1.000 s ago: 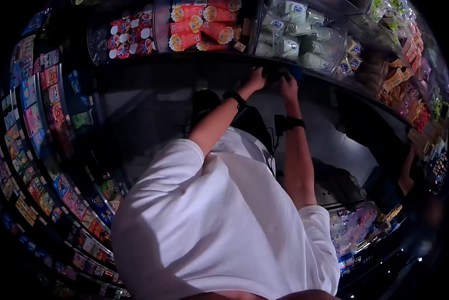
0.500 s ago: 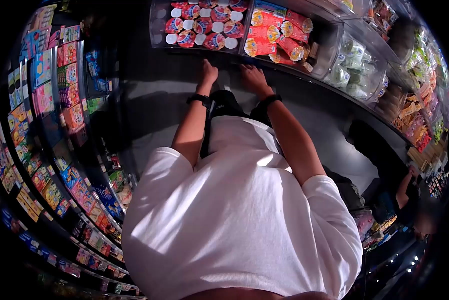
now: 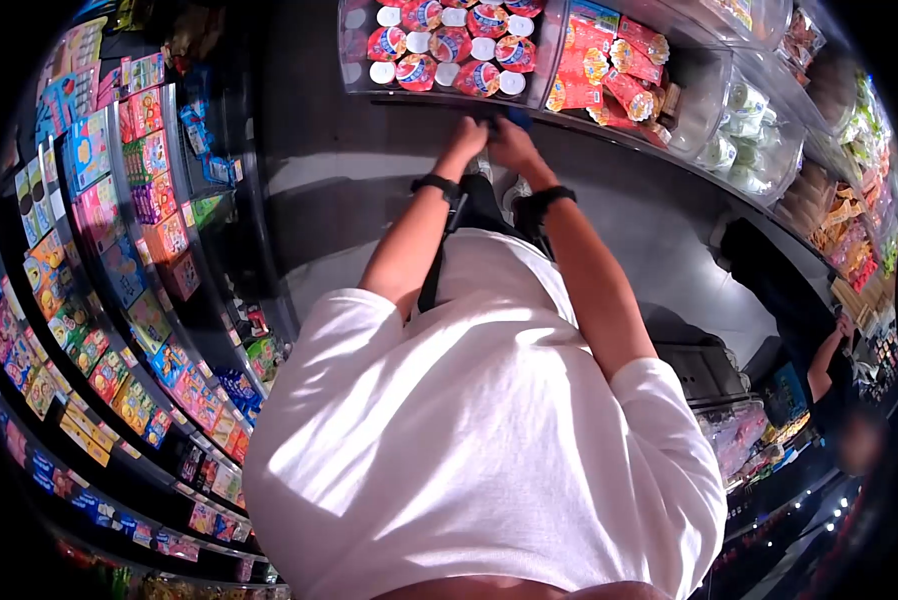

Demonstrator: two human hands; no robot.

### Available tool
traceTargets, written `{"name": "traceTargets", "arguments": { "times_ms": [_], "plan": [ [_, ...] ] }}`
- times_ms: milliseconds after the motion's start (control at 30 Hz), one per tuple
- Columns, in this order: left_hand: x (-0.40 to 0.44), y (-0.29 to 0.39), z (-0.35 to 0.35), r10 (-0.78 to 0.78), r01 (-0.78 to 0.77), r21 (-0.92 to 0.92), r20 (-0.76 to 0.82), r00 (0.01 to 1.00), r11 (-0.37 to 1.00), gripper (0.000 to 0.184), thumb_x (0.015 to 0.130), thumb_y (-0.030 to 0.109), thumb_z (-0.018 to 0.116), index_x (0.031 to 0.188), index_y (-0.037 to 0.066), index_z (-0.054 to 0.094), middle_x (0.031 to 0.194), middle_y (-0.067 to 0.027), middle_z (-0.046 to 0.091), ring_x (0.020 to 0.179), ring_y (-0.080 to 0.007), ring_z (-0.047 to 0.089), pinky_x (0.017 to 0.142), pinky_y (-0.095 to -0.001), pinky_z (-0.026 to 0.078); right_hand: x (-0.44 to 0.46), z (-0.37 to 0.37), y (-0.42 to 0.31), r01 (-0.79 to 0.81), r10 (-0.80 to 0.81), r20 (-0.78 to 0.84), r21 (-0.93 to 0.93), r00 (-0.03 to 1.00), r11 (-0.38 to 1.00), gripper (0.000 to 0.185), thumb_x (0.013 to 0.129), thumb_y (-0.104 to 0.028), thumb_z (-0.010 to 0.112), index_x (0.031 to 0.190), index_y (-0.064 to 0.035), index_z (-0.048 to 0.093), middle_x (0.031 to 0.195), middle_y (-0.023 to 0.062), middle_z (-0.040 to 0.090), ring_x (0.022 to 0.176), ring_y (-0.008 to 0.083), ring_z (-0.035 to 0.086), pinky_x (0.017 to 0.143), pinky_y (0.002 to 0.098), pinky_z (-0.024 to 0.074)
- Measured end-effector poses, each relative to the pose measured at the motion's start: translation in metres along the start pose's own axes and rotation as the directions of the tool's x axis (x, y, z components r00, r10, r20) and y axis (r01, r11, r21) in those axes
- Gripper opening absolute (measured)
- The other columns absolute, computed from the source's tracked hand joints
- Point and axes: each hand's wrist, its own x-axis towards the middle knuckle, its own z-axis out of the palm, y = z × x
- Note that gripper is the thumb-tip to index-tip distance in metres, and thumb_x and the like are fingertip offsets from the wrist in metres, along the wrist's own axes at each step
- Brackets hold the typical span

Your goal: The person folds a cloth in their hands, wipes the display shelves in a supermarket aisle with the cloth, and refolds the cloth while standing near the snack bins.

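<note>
My left hand (image 3: 463, 140) and my right hand (image 3: 513, 146) are close together over the floor, just below the clear bin of red cups. The fingers of both are curled. A small dark blue thing (image 3: 517, 118) shows at the fingertips of my right hand, which is closed on it; its kind cannot be made out. My left hand is closed beside it, its fingertips at a dark patch between the hands. Whether it grips the same thing is hidden.
Ahead are clear bins of red-and-white cups (image 3: 450, 45), red snack packs (image 3: 609, 65) and pale wrapped packs (image 3: 744, 125). Shelves of colourful boxes (image 3: 154, 150) curve along the left. On the right stands another person in dark clothes (image 3: 784, 265), near a grey case (image 3: 704, 372).
My hands have come together, the left moving right toward the right hand. More of the dark blue thing shows. The view has shifted, so bins and shelves sit elsewhere in it.
</note>
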Motion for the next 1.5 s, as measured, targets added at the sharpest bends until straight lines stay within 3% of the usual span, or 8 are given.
{"name": "traceTargets", "arguments": {
  "times_ms": [433,500,567,733,867,1000,1300,1500],
  "plan": [
    [0.028,0.056,0.125,0.404,-0.495,0.111,0.439,0.803,0.862,0.052,0.099,0.040,0.041,0.104,-0.008,0.064,0.102,-0.0310,0.066,0.094,-0.0441,0.065,0.084,-0.0490,0.052,-0.051,-0.079,0.120,-0.419,0.338,-0.285,-0.309,0.897,0.854,0.037,0.085,-0.030,0.059,0.116,-0.0108,0.061,0.117,0.0203,0.060,0.109,0.0432,0.058,0.087,0.0557,0.0493],
    [-0.005,0.065,0.063,-0.054,0.004,0.119,0.422,0.905,0.993,0.048,0.100,0.036,0.040,0.090,-0.005,0.062,0.062,-0.0184,0.063,0.045,-0.0271,0.062,0.043,-0.0390,0.049,-0.050,-0.069,0.074,-0.359,0.292,-0.258,-0.272,0.921,0.893,0.035,0.081,-0.020,0.058,0.114,-0.0085,0.060,0.109,0.0229,0.064,0.106,0.0405,0.058,0.089,0.0502,0.0493],
    [0.034,0.002,0.055,0.085,-0.156,0.177,0.352,0.932,0.972,0.047,0.100,0.037,0.040,0.090,-0.003,0.060,0.060,-0.0152,0.062,0.044,-0.0247,0.058,0.044,-0.0392,0.048,-0.028,-0.033,0.075,-0.255,0.197,-0.197,-0.337,0.961,0.907,0.032,0.084,-0.021,0.053,0.112,-0.0087,0.062,0.106,0.0191,0.066,0.104,0.0393,0.061,0.090,0.0483,0.0504],
    [0.007,-0.020,-0.023,-0.226,0.248,-0.176,0.134,0.965,0.953,0.043,0.097,0.034,0.042,0.074,0.002,0.059,0.061,-0.0100,0.059,0.046,-0.0192,0.055,0.040,-0.0345,0.043,-0.013,-0.010,-0.007,-0.258,0.223,-0.173,-0.221,0.959,0.940,0.028,0.086,-0.026,0.052,0.091,-0.0046,0.070,0.096,0.0205,0.069,0.091,0.0410,0.066,0.077,0.0496,0.0549],
    [0.010,-0.035,-0.036,0.106,0.011,-0.505,0.203,0.973,0.863,0.041,0.098,0.030,0.040,0.080,0.000,0.061,0.070,-0.0109,0.068,0.044,-0.0158,0.054,0.041,-0.0278,0.043,-0.004,0.003,-0.001,-0.233,0.222,-0.071,-0.269,0.972,0.935,0.032,0.088,-0.032,0.052,0.099,-0.0070,0.069,0.104,0.0192,0.068,0.095,0.0393,0.066,0.080,0.0478,0.0546],
    [-0.012,-0.006,0.003,0.527,-0.464,0.268,-0.259,0.809,0.844,0.024,0.090,0.018,0.051,0.086,-0.004,0.062,0.080,-0.0249,0.065,0.080,-0.0450,0.063,0.072,-0.0508,0.050,-0.021,-0.024,-0.005,-0.254,0.269,0.002,-0.324,0.963,0.911,0.044,0.084,-0.038,0.054,0.118,-0.0108,0.063,0.122,0.0175,0.062,0.113,0.0358,0.060,0.097,0.0481,0.0465],
    [-0.046,0.051,0.094,0.823,-0.764,0.327,-0.089,0.561,0.556,0.009,0.081,0.008,0.059,0.086,0.000,0.059,0.095,-0.0209,0.059,0.093,-0.0403,0.057,0.079,-0.0474,0.050,-0.058,-0.086,0.080,-0.357,0.316,-0.167,-0.393,0.934,0.847,0.038,0.082,-0.036,0.056,0.104,-0.0086,0.071,0.118,0.0155,0.065,0.113,0.0314,0.061,0.101,0.0496,0.0404],
    [-0.054,0.094,0.151,0.766,-0.668,0.547,0.073,0.639,0.505,0.012,0.080,0.011,0.063,0.087,0.002,0.062,0.093,-0.0163,0.063,0.095,-0.0346,0.059,0.085,-0.0447,0.048,-0.086,-0.151,0.130,-0.259,0.231,-0.119,-0.504,0.966,0.824,0.032,0.082,-0.030,0.057,0.099,-0.0082,0.072,0.114,0.0146,0.066,0.113,0.0300,0.059,0.099,0.0512,0.0394]
  ]
}}
